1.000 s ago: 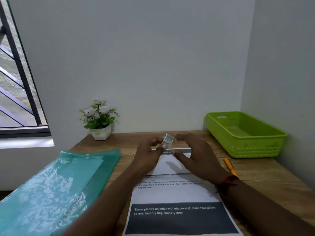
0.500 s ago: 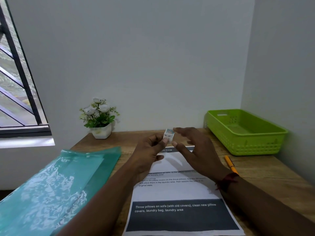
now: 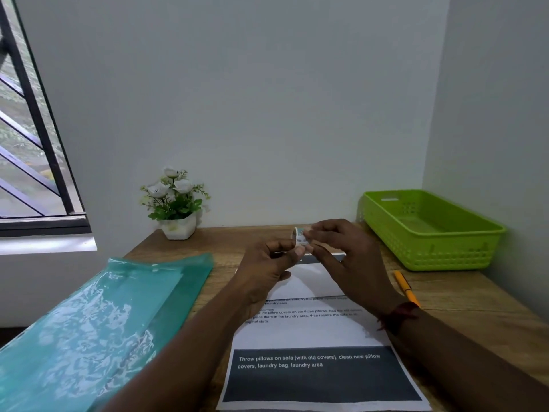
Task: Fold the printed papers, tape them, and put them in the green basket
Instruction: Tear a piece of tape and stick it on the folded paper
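A printed paper (image 3: 315, 334) with dark bands and white text lies flat on the wooden desk in front of me. Above its far end I hold a small roll of tape (image 3: 300, 237). My left hand (image 3: 267, 269) pinches the roll between thumb and fingers. My right hand (image 3: 347, 260) meets it from the right, with fingertips on the roll's edge and the other fingers spread. The green basket (image 3: 463, 257) stands at the desk's back right corner with nothing visible inside.
A teal plastic folder (image 3: 98, 328) lies at the left, overhanging the desk edge. An orange pen (image 3: 405, 288) lies between the paper and the basket. A small white pot of flowers (image 3: 178, 209) stands against the back wall. Walls close the back and right sides.
Both hands have risen slightly with the tape roll. The right hand's fingertips have closed in on the roll's edge. The paper has not moved.
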### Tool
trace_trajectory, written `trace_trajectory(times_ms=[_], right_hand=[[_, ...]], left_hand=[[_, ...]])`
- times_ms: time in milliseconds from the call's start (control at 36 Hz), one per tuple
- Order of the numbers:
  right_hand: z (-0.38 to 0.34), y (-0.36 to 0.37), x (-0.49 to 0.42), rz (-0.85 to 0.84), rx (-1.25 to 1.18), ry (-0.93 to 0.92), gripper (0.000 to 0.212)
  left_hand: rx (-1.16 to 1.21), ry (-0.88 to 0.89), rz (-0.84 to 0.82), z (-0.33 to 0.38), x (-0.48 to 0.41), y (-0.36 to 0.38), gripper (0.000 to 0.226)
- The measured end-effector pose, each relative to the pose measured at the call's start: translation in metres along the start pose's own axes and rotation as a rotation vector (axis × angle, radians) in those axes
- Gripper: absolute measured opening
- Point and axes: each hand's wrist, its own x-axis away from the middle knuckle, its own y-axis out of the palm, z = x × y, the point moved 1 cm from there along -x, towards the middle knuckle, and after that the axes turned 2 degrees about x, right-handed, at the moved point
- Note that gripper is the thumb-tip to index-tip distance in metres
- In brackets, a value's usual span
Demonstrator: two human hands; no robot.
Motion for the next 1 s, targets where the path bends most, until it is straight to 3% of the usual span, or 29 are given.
trace_trajectory(times_ms=[139, 583, 1000], right_hand=[[-0.001, 0.0, 0.001, 0.026, -0.024, 0.001, 0.019], [-0.005, 0.004, -0.001, 0.063, -0.172, 0.217, 0.02], [-0.01, 0.002, -0.001, 0.07, -0.178, 0.151, 0.012]], left_hand=[[-0.029, 0.024, 0.033, -0.002, -0.001, 0.0, 0.007], [-0.069, 0.077, 0.076, -0.004, -0.005, 0.001, 0.013], [-0.058, 0.078, 0.061, -0.004, -0.003, 0.001, 0.011]])
